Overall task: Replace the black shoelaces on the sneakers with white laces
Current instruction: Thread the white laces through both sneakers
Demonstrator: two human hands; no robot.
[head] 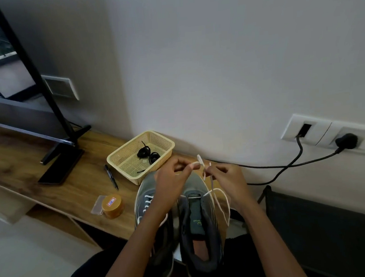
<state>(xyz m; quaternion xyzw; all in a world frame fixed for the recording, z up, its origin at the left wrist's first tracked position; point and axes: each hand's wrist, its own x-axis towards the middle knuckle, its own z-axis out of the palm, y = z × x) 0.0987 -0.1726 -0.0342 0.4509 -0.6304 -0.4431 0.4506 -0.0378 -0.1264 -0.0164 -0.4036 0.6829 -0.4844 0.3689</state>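
Sneakers stand side by side at the near edge of the bench (49, 160), toes toward the wall. We judge the job more than half done: the left sneaker (152, 207) already carries white lacing across its eyelets, while the right sneaker (198, 215) has only one white bar across the lowest eyelets, its tongue bare above that. Both black laces (146, 154) lie coiled in the yellow basket (122, 158), just beyond the toes, so removal looks finished.

Our left hand (171, 182) pinches one end of the white lace (221, 202) between thumb and fingers, and our right hand (227, 174) is closed on the other end; both ends are held up over the toe, seemingly to even them. Slack hangs in a loop to the right of the shoe. What remains, as we read it, is crossing upward through the rest of the eyelets on the right sneaker.

Left of the shoes lie a black marker (111, 177) and a small round jar (113, 206). A black power cable (272, 168) trails along the wall just behind our hands and could snag the loose lace.
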